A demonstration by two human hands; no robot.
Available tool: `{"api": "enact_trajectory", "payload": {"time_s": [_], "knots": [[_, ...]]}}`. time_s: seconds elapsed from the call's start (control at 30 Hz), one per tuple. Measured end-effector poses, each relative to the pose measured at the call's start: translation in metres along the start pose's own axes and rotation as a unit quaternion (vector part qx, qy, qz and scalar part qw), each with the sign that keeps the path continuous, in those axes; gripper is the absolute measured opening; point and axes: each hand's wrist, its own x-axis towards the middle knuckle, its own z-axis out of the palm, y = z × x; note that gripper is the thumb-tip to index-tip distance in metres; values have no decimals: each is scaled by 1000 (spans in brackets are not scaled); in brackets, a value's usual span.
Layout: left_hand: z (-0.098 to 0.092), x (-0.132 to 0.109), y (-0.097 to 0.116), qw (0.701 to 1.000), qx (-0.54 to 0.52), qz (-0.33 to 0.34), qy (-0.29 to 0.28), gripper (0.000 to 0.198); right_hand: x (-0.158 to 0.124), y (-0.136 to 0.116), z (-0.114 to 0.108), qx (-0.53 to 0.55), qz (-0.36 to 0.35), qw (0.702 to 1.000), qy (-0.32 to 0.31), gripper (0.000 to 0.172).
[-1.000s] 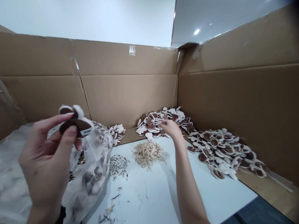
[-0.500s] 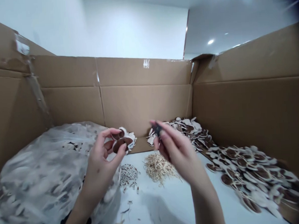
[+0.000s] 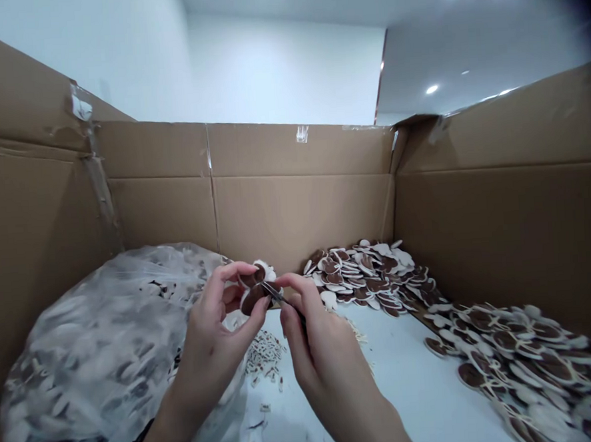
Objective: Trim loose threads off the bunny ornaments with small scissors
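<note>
My left hand (image 3: 215, 336) pinches a small brown-and-white fabric piece (image 3: 251, 300) with rounded lobes by its edges, between thumb and fingers, brown face towards me. In my right hand (image 3: 326, 346) is a slim pair of dark tweezers (image 3: 274, 293). Their pale metal tips meet the middle of the fabric piece, where two brown lobes join. The fingers of both hands almost touch at the piece. Under the hands, a heap of tiny white and dark bits (image 3: 264, 355) lies on the white tabletop (image 3: 410, 387).
A clear plastic bag (image 3: 102, 339) full of pale pieces bulges on the left. Brown-and-white pieces lie in a back pile (image 3: 373, 276) and a right pile (image 3: 518, 354), the latter with cream strings. Cardboard walls (image 3: 299, 207) enclose three sides. Cream strands (image 3: 358, 332) show behind my right hand.
My right hand has moved left and down, bringing the tweezers' tips onto the fabric piece. My left hand keeps its pinch on the piece. The view has shifted slightly left.
</note>
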Motion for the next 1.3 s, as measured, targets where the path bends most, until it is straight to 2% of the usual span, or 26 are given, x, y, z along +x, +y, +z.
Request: {"api": "enact_trajectory", "payload": {"time_s": [0.33, 0.5, 0.67, 0.8, 0.87, 0.93, 1.0, 1.1, 1.23, 1.3], "knots": [[-3, 0, 1, 1000, 15, -6, -9, 29, 0, -1, -6, -23, -11, 1000, 8, 27], [3, -5, -1, 1000, 24, -2, -9, 28, 1, -1, -4, -39, -38, 998, 26, 30], [11, -8, 4, 993, -103, -51, -19, 25, -1, 1, -2, 12, -79, 994, 80, 33], [14, -5, 4, 966, -236, -92, -52, 21, 0, 2, -1, 178, -27, 980, 84, 27], [14, -4, 2, 952, -282, -97, -70, 21, 3, 3, -2, 307, 17, 949, 68, 17], [14, -4, -1, 940, -316, -99, -81, 21, 7, 3, -3, 429, 47, 901, 41, 10], [14, -4, -3, 926, -351, -104, -89, 22, 10, 3, -5, 516, 62, 854, 11, 12], [15, -4, -2, 894, -416, -121, -115, 24, 13, 5, -6, 592, 90, 801, -28, 19], [18, -3, -2, 838, -496, -165, -156, 20, 14, 6, -5, 672, 177, 716, -72, 29], [19, -2, -4, 823, -515, -179, -156, 16, 15, 7, -2, 685, 199, 697, -73, 31]]}}
